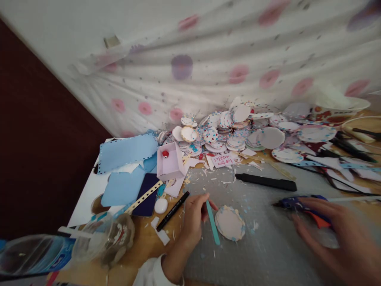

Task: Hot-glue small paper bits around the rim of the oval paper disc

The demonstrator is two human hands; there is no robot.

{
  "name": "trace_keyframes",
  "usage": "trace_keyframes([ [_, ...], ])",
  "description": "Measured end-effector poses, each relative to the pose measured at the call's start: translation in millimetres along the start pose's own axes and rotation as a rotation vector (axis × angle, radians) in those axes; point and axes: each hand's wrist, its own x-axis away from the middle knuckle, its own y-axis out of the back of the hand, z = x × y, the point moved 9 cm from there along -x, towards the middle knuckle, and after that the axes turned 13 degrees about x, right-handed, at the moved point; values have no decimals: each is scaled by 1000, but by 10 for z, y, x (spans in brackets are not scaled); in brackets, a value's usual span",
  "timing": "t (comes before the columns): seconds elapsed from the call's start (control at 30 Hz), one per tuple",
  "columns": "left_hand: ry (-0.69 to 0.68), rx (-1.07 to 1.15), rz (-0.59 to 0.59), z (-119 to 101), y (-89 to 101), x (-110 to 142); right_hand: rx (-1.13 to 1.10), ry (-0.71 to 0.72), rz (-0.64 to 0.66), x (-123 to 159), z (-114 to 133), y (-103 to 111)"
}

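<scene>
My left hand [192, 218] is closed on a teal craft stick [213, 224], pinched near its upper end and slanting down. Beside the stick, a round white paper disc with a speckled blue edge [230, 223] lies on the grey mat [253, 258]. On the right, my right hand [339, 234] is blurred by motion, its thumb and forefinger spread apart. Its forefinger reaches over a blue glue gun with an orange trigger [297, 203]. Whether the finger touches the gun I cannot tell.
Piled paper discs [222, 127] line the back by a flowered curtain [208, 71]. A small pink box [170, 161] holds a red bead. A black marker [172, 211], a black cutter-like tool [266, 182], blue sheets [127, 153] and a plastic bottle [35, 252] lie around; paper scraps litter the mat.
</scene>
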Motion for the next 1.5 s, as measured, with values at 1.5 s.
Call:
trace_keyframes([
  [1.5, 197, -191, 541, 498, -362, -112, -533, -42, 136, -391, 670, -657],
])
